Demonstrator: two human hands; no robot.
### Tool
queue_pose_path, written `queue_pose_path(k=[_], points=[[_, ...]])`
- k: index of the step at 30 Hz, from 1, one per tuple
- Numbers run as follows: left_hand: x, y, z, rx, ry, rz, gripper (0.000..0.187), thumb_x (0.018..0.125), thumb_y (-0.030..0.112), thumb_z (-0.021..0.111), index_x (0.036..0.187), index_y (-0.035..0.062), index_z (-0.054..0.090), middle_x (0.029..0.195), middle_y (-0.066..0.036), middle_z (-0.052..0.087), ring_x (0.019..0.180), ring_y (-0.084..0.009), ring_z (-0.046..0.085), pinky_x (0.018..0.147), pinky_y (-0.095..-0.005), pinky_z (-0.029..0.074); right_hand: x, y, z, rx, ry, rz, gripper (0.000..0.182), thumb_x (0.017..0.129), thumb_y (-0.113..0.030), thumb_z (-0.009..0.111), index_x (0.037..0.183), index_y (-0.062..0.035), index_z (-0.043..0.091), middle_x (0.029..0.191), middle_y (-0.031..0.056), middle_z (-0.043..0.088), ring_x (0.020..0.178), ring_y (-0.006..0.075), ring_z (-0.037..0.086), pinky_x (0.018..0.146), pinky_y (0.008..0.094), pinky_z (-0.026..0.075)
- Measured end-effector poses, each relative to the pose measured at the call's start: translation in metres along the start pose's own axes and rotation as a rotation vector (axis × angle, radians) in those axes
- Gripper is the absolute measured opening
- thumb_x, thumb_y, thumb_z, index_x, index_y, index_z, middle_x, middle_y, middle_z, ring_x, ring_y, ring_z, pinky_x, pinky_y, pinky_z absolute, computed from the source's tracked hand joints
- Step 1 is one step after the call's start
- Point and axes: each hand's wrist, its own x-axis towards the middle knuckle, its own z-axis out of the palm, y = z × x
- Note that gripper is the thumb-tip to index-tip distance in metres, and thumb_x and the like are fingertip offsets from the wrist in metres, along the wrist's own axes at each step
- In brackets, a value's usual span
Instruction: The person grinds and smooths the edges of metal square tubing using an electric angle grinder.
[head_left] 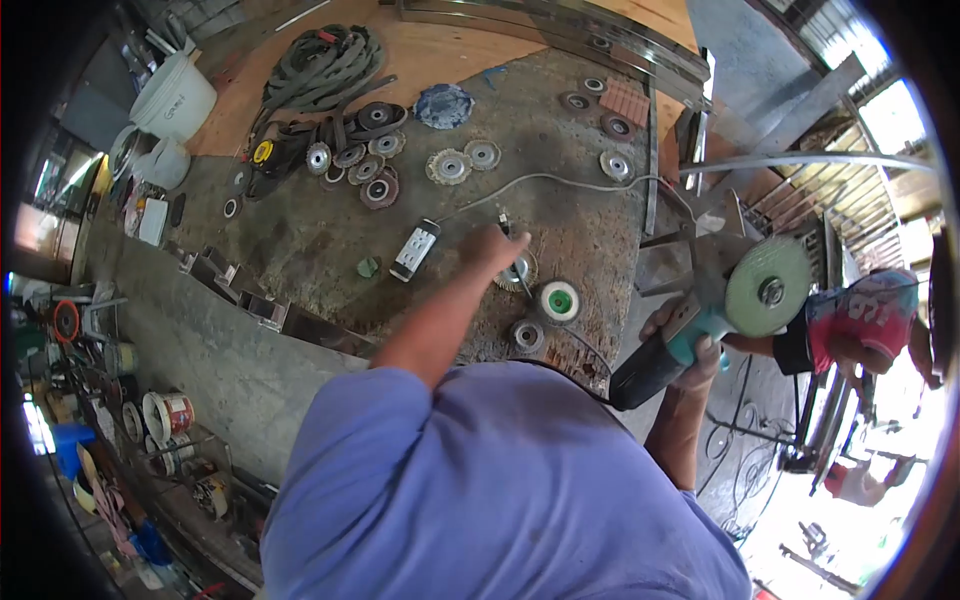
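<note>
My right hand (700,362) grips a teal and black angle grinder (685,335) at the right edge of the worktable. A pale green disc (768,288) is fitted on it and faces up. My left hand (488,250) is closed around the power plug (504,220) over the table, its tip poking out past the fingers. From that hand the grinder's black cord (592,350) runs back toward the tool. A white power strip (415,250) lies left of my left hand. Under and beside that hand are a flap disc (520,268) and a disc with a green centre (560,301).
Several worn discs (450,166) lie across the worktable (320,245). Coiled grey straps (325,68) and a white bucket (173,97) stand at the back left. Metal tubes (570,40) edge the far side. Another person (865,320) is close on the right.
</note>
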Motion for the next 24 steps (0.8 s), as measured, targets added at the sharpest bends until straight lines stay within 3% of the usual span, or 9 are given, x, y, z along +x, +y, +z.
queue_pose_path(k=[3, 7, 8, 9, 10, 11, 13, 16, 24], points=[[0.019, 0.010, 0.039, -0.093, 0.185, -0.061, 0.042, 0.091, 0.044, 0.063, 0.097, 0.0027, 0.072, 0.110, -0.026, 0.070, 0.105, -0.0415, 0.067, 0.091, -0.0510, 0.053, -0.004, 0.000, 0.002, -0.029, -0.015, 0.058, 0.083, 0.076, -0.053, 0.075, 0.127, 0.0054, 0.046, 0.091, 0.0189, 0.062, 0.072, 0.0291, 0.067, 0.061, 0.0367, 0.056], [-0.001, -0.023, 0.010, -0.740, 0.253, 0.108, 0.045, 0.096, 0.040, 0.057, 0.094, -0.0047, 0.066, 0.089, -0.028, 0.069, 0.088, -0.0430, 0.068, 0.077, -0.0520, 0.051, -0.004, 0.006, -0.015, -0.014, -0.087, 0.126, 0.081, 0.076, -0.049, 0.078, 0.129, 0.0017, 0.044, 0.094, 0.0176, 0.061, 0.074, 0.0293, 0.067, 0.061, 0.0373, 0.056], [-0.003, -0.049, 0.013, -0.552, 0.578, 0.147, 0.046, 0.097, 0.039, 0.056, 0.092, -0.0057, 0.066, 0.082, -0.028, 0.067, 0.084, -0.0429, 0.068, 0.075, -0.0523, 0.050, -0.009, 0.008, -0.021, -0.002, -0.097, 0.140, 0.082, 0.077, -0.048, 0.078, 0.132, 0.0001, 0.042, 0.096, 0.0171, 0.060, 0.074, 0.0292, 0.067, 0.061, 0.0377, 0.056], [-0.017, -0.070, -0.010, -0.522, 0.578, 0.064, 0.046, 0.098, 0.039, 0.055, 0.093, -0.0056, 0.067, 0.082, -0.028, 0.068, 0.084, -0.0429, 0.068, 0.076, -0.0524, 0.050, -0.009, 0.009, -0.022, 0.004, -0.115, 0.138, 0.081, 0.077, -0.048, 0.078, 0.133, -0.0006, 0.042, 0.096, 0.0166, 0.060, 0.074, 0.0287, 0.067, 0.063, 0.0376, 0.057], [-0.030, -0.090, -0.033, -0.492, 0.574, -0.019, 0.046, 0.099, 0.038, 0.054, 0.095, -0.0055, 0.067, 0.082, -0.027, 0.068, 0.084, -0.0428, 0.068, 0.076, -0.0526, 0.051, -0.008, 0.007, -0.018, 0.007, -0.056, 0.154, 0.081, 0.076, -0.049, 0.078, 0.130, 0.0009, 0.044, 0.096, 0.0173, 0.061, 0.075, 0.0286, 0.067, 0.063, 0.0378, 0.057], [-0.057, -0.100, -0.085, -0.616, 0.251, -0.236, 0.045, 0.099, 0.038, 0.054, 0.099, -0.0042, 0.069, 0.088, -0.027, 0.070, 0.087, -0.0427, 0.068, 0.080, -0.0527, 0.051, -0.006, 0.005, -0.009, 0.009, -0.001, 0.169, 0.081, 0.074, -0.049, 0.079, 0.128, 0.0025, 0.046, 0.096, 0.0180, 0.061, 0.076, 0.0286, 0.067, 0.064, 0.0380, 0.057], [-0.067, -0.134, -0.116, -0.028, 0.199, -0.065, 0.042, 0.098, 0.039, 0.057, 0.113, 0.0016, 0.069, 0.104, -0.023, 0.072, 0.098, -0.0408, 0.067, 0.087, -0.0511, 0.052, 0.001, 0.008, -0.004, 0.041, 0.021, 0.189, 0.079, 0.075, -0.049, 0.077, 0.126, 0.0037, 0.048, 0.099, 0.0183, 0.060, 0.078, 0.0282, 0.067, 0.065, 0.0385, 0.058], [-0.066, -0.136, -0.128, 0.332, -0.024, -0.012, 0.037, 0.096, 0.036, 0.061, 0.120, 0.0094, 0.069, 0.115, -0.018, 0.070, 0.105, -0.0378, 0.066, 0.091, -0.0488, 0.052, 0.016, 0.022, -0.003, 0.096, -0.007, 0.230, 0.076, 0.076, -0.048, 0.075, 0.125, 0.0038, 0.048, 0.097, 0.0174, 0.060, 0.078, 0.0283, 0.067, 0.064, 0.0382, 0.058], [-0.044, -0.129, -0.112, 0.511, 0.107, 0.119, 0.026, 0.094, 0.026, 0.062, 0.114, 0.0129, 0.072, 0.117, -0.014, 0.069, 0.107, -0.0358, 0.067, 0.091, -0.0474, 0.054, 0.015, 0.021, 0.006, -0.052, -0.036, 0.330, 0.068, 0.077, -0.052, 0.075, 0.113, 0.0022, 0.055, 0.089, 0.0137, 0.062, 0.070, 0.0247, 0.066, 0.059, 0.0344, 0.055]])
